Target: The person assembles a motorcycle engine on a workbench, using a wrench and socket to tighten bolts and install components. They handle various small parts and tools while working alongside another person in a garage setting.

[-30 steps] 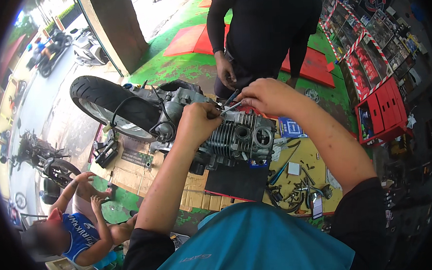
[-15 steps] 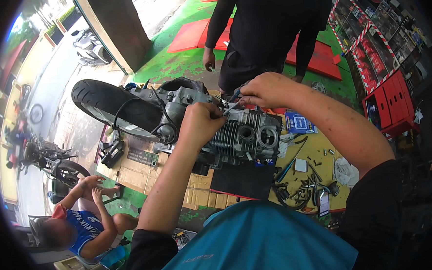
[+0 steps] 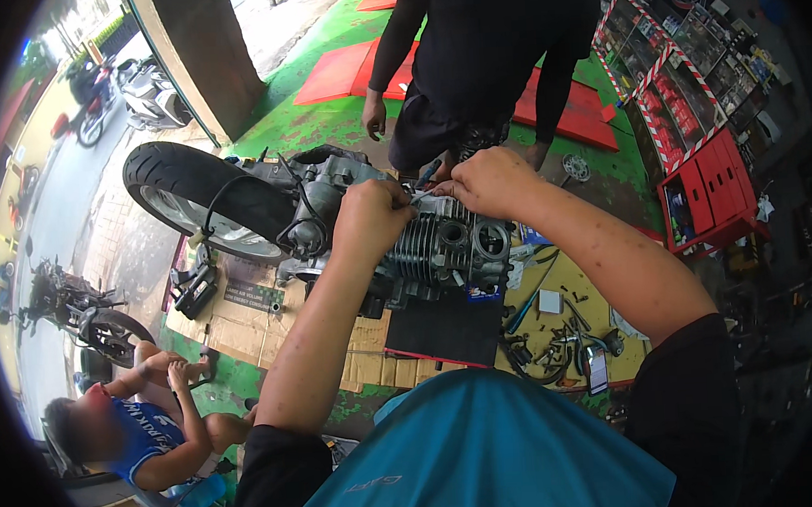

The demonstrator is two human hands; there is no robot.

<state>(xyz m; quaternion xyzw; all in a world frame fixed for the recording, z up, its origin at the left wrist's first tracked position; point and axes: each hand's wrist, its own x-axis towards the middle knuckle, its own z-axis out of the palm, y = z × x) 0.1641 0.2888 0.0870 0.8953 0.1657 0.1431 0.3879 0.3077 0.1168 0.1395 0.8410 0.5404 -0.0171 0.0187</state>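
Observation:
A motorcycle engine (image 3: 429, 252) with a finned cylinder lies in front of me, joined to a rear wheel with a black tyre (image 3: 210, 195). My left hand (image 3: 372, 218) is closed at the far side of the cylinder, its fingertips pinched at one end of a thin grey metal piece (image 3: 423, 196). Across from it, my right hand (image 3: 485, 187) grips the other end of this piece; its exact kind is too small to tell. Something dark blue (image 3: 429, 171) shows just beyond my right fingers. The two round openings of the engine face up toward me.
Flattened cardboard (image 3: 254, 330) and a black mat (image 3: 438, 333) lie under the engine. Loose bolts, hoses and a phone (image 3: 598, 372) lie at the right. One person (image 3: 498, 74) stands beyond the engine; another (image 3: 154, 436) sits at the left. A red cabinet (image 3: 710, 187) stands at the right.
Both hands stay at the same spot on the engine, the right a little lower over the cylinder. The view has shifted slightly. A motorcycle rider has appeared on the road.

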